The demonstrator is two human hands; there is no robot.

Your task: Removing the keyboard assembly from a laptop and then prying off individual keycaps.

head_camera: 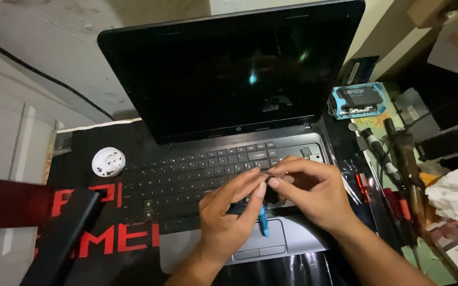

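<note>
An open black laptop with a dark screen [229, 69] and grey palm rest sits on a black mat with red lettering [107, 238]. Over the right part of its keyboard, the left hand [229, 217] and right hand [311, 193] meet with fingertips pressed together, pinching something small that the fingers hide. A slim blue-tipped tool [263, 222] pokes down from under the left hand toward the trackpad; which hand grips it cannot be told. Left of the laptop lies a small round white plastic container [108, 161]. To its right are a crumpled white paper [454, 193] and dark hand tools [398, 153], partly cut off.
</note>
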